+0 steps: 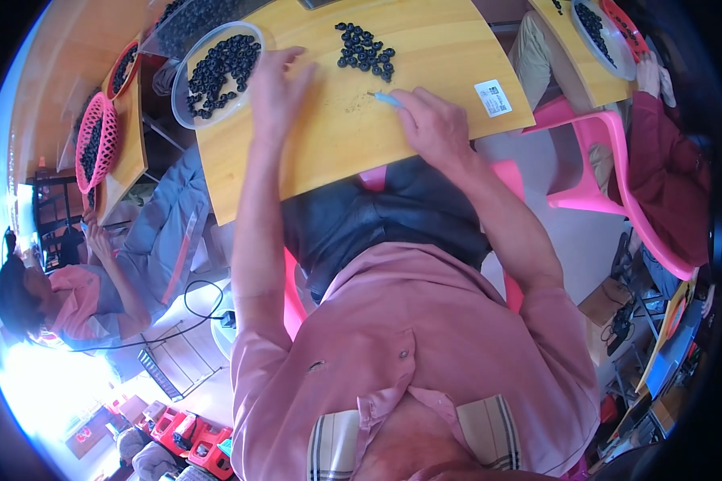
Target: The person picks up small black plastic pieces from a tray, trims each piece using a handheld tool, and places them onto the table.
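Observation:
My left hand [274, 88] rests on the yellow wooden board [329, 136], fingers spread, right beside a clear round tray [186, 108] filled with several small black rings. My right hand [431, 124] is closed around a thin light-blue tool [388, 99] whose tip points toward a loose pile of black rings [366, 50] lying on the board. The pile sits a little beyond both hands.
A white label [492, 97] is stuck on the board's right part. Another person sits at left by a table with pink baskets [95, 140] of black rings. A pink chair [610, 160] and a second person's table stand at right.

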Available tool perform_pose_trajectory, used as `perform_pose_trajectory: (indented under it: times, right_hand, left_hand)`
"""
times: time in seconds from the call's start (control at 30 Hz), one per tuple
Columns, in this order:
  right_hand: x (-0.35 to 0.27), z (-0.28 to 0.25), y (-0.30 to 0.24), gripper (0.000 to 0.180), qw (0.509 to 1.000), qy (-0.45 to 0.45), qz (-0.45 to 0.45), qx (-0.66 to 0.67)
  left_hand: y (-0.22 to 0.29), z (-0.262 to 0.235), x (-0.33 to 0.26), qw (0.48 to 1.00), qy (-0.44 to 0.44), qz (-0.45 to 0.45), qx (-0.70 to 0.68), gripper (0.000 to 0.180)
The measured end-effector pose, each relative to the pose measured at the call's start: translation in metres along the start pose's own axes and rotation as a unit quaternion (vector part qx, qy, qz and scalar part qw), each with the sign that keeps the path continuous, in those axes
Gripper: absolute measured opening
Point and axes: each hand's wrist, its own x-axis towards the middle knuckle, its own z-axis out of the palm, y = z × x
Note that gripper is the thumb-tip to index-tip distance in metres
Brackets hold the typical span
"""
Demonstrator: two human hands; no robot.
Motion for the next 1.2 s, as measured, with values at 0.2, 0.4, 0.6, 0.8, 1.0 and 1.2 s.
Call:
perform_pose_trajectory:
  times: [0.2,0.4,0.6,0.8,1.0,1.2]
  right_hand:
    - [0.001,-0.002,0.0,0.018,1.0,0.005,-0.001,0.004]
    - [0.002,-0.001,0.002,0.019,1.0,-0.003,0.0,0.003]
    - [0.002,-0.001,0.003,0.019,1.0,0.0,-0.003,0.009]
    - [0.0,0.001,0.001,0.019,1.0,-0.007,-0.006,0.011]
    - [-0.001,0.005,-0.001,0.021,1.0,-0.013,-0.011,-0.001]
    - [0.0,0.004,-0.002,0.021,1.0,-0.014,-0.012,-0.009]
  left_hand:
    - [0.024,0.044,-0.004,0.997,-0.053,-0.057,0.0,0.033]
    - [0.024,0.043,-0.007,0.996,-0.048,-0.078,-0.021,0.027]
    - [0.047,0.015,-0.04,0.981,-0.024,-0.129,-0.143,0.024]
    - [0.062,0.018,-0.074,0.931,-0.016,-0.196,-0.308,0.021]
    - [0.054,0.026,-0.087,0.875,-0.019,-0.247,-0.417,0.019]
    - [0.05,0.028,-0.087,0.939,-0.011,-0.163,-0.303,0.022]
